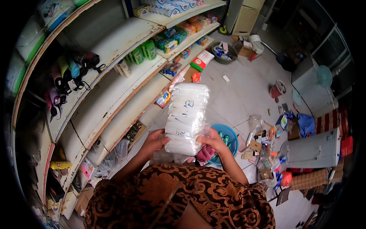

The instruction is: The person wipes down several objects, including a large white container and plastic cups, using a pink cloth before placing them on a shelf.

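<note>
In front of my body I hold a long clear-plastic-wrapped pack of white bundles (187, 114), with dark handwriting on its wrapping. My left hand (154, 142) grips its lower left edge, thumb on top. At the lower right edge, my right hand (214, 141) is closed on it the same way. A crumpled pink cloth (206, 153) shows just under my right hand; whether those fingers hold it too is hard to see. Below and to the right, a blue plastic basket (232, 138) with green items in it stands on the floor, partly covered by my right arm.
Long white shelves (114, 91) run along my left, with folded umbrellas (72, 72) and green packs (143, 52). Packaged goods fill the far shelves. A dark tub (225, 57) and a red bucket (277, 89) stand on the floor. Clutter surrounds a white cabinet (312, 149) at right.
</note>
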The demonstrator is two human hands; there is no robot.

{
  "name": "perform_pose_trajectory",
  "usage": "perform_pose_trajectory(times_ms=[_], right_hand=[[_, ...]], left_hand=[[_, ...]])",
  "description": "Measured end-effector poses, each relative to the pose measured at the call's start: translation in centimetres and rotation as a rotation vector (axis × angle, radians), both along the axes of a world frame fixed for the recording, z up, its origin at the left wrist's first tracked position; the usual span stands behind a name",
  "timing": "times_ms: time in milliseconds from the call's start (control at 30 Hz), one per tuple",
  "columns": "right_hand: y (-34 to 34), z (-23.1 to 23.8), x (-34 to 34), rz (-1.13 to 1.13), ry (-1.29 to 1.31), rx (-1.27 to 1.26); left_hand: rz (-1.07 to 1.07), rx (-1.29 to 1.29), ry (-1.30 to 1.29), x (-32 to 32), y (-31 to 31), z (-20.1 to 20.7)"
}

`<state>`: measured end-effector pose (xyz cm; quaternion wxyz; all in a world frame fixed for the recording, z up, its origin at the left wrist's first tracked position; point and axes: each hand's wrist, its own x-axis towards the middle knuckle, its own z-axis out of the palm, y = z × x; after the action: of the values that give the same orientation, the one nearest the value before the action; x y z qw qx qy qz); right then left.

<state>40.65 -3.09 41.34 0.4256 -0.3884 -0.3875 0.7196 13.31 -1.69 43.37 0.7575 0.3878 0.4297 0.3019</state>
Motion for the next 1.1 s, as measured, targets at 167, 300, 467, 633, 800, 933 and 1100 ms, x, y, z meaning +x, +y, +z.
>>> perform_pose_trajectory(times_ms=[167,300,467,633,800,933,1100], right_hand=[[11.6,3.2,-1.9,0.303,0.02,0.15],[22.2,6.6,-6.9,0.535,0.011,0.314],[31.7,10.9,-13.9,0.738,-0.023,0.407],[38.5,10.2,-18.3,0.793,0.012,0.302],[43.9,8.8,-20.3,0.78,0.048,0.147],[47.1,9.5,-21.6,0.76,0.038,0.15],[48.5,9.8,-20.4,0.328,-0.51,0.42]], left_hand=[[0.418,0.072,-0.055,-0.1,3.6,0.9],[0.748,0.151,-0.139,-0.3,8.1,5.3],[0.927,0.18,-0.125,-4.1,13.3,5.4],[1.017,0.243,-0.132,-6.8,18.6,6.4],[1.031,0.291,-0.167,-7.9,23.5,6.1],[1.073,0.283,-0.159,-7.5,26.6,6.5],[1.174,0.289,-0.153,-5.8,28.4,6.1]])
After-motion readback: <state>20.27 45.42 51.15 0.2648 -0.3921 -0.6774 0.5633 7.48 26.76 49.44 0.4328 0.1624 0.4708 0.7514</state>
